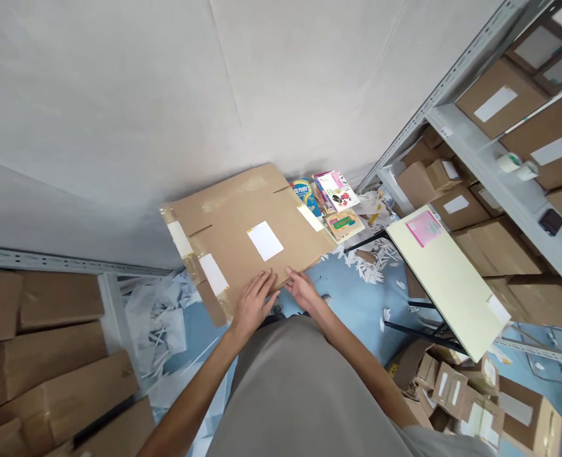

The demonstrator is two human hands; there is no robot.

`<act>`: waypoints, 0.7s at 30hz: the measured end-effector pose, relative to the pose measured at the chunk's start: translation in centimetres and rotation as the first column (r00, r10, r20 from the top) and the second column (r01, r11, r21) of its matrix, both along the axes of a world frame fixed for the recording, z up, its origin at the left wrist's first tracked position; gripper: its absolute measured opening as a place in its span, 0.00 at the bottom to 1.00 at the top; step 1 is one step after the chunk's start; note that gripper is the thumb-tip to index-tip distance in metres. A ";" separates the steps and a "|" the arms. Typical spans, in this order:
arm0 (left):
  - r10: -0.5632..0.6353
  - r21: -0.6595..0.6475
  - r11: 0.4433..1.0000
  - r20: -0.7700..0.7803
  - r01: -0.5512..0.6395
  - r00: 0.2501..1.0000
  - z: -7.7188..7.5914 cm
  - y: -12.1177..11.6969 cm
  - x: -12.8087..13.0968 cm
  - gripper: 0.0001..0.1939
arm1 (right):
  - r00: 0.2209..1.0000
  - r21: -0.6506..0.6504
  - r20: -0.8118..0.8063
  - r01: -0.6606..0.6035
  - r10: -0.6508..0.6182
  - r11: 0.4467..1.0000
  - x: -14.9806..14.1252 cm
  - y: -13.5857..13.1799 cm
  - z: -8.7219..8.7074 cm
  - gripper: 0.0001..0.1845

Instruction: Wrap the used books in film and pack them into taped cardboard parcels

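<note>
Two hands are working at the near edge of one flattened carton [233, 235], which is lying in front of the torso, close to the wall [167, 95]. The left hand [253, 303] is resting unclenched, fingers extended over the upper face. The right hand [302, 289] is touching the edge with curled fingers; whether it is pinching the board cannot be told.

For good control, both hands should be staying near the edge, spreading pressure evenly, keeping the layers aligned and not creasing the board. Fingertips should be staying clear of the slots.

Count: four white labels [265, 241] are showing on the carton. Three book covers [340, 190] are facing up beside it. One pale table [452, 279] is standing to the right, supporting one pink item [424, 228]. Two tape rolls [509, 162] are sitting on the shelf [481, 152].
</note>
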State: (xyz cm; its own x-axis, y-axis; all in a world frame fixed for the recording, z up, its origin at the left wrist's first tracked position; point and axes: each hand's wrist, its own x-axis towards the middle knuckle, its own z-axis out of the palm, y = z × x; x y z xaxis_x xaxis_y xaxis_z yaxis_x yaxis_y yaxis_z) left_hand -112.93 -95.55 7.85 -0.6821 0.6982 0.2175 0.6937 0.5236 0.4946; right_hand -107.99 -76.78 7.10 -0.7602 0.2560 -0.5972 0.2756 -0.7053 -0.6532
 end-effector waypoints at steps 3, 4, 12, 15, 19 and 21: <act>0.040 0.081 0.996 -0.012 -0.039 0.999 3.0 0.0 -0.5 0.25 | 0.998 -0.003 -0.029 0.054 -0.054 0.999 0.5 2.3 0.7 0.25; 0.051 0.109 0.993 -0.017 -0.049 0.999 4.2 0.0 -0.9 0.25 | 0.997 0.008 -0.037 0.067 -0.067 0.998 1.0 3.5 0.9 0.25; 0.077 0.251 0.966 -0.090 -0.052 0.993 10.6 5.0 -6.9 0.28 | 0.955 0.205 -0.110 0.294 -0.276 0.934 12.2 16.9 3.9 0.27; 0.057 0.267 0.963 -0.102 -0.028 0.993 11.2 9.9 -9.1 0.32 | 0.913 0.304 -0.104 0.407 -0.395 0.861 19.3 20.7 5.1 0.28; -0.014 0.315 0.949 -0.018 0.019 1.000 10.4 18.5 -11.1 0.42 | 0.848 0.413 -0.098 0.512 -0.521 0.754 29.4 23.6 6.0 0.29; -0.090 0.326 0.944 0.099 0.053 0.991 9.3 23.7 -11.4 0.45 | 0.824 0.444 -0.097 0.537 -0.558 0.717 34.1 24.5 6.2 0.27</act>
State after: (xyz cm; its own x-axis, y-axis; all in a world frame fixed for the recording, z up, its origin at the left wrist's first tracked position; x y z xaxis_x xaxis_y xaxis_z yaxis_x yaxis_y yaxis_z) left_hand -124.29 -71.84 17.12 -0.6655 0.6513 0.3645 0.6543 0.2742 0.7047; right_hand -73.88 -52.33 13.28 -0.3826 0.8574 -0.3443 -0.0353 -0.3859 -0.9218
